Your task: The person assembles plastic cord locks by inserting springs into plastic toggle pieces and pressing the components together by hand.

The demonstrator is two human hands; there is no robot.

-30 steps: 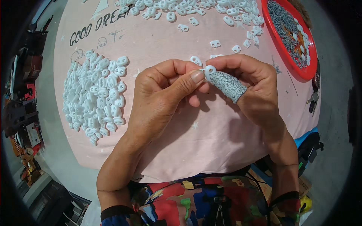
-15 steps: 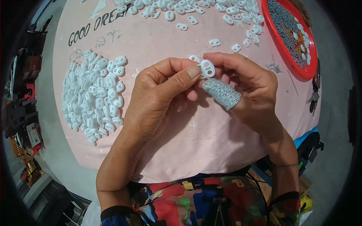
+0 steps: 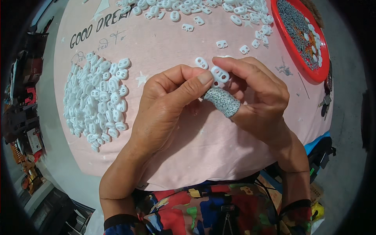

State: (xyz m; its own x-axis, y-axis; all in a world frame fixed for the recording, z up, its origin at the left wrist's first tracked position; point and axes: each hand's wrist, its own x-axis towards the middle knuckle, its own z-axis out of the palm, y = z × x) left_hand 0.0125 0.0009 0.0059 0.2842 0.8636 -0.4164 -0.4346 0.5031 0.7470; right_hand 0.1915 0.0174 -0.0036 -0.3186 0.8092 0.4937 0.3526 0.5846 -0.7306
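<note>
Between my hands, above the middle of the table, is a small white oval plastic cord lock (image 3: pixel 221 74) with two holes. My left hand (image 3: pixel 164 96) pinches it from the left with thumb and index finger. On the other side my right hand (image 3: pixel 260 100) is closed around it, the index finger at its top edge. The right thumb wears a grey knitted finger cover (image 3: pixel 222 102) and presses just below the piece. Parts of the cord lock are hidden by the fingertips. Another white oval piece (image 3: pixel 201 62) lies just beyond the left fingertips.
A heap of white oval pieces (image 3: pixel 98 98) lies at the left. More white two-hole parts (image 3: pixel 188 28) are scattered along the far side. The red tray (image 3: pixel 279 33) at the far right holds small grey metal springs and white pieces. Loose springs (image 3: pixel 284 69) and a thin rod (image 3: pixel 304 85) lie near it.
The right thumb has moved left and in under the cord lock. The piece has tilted and shifted slightly right. The white piece beyond my fingertips shows more fully.
</note>
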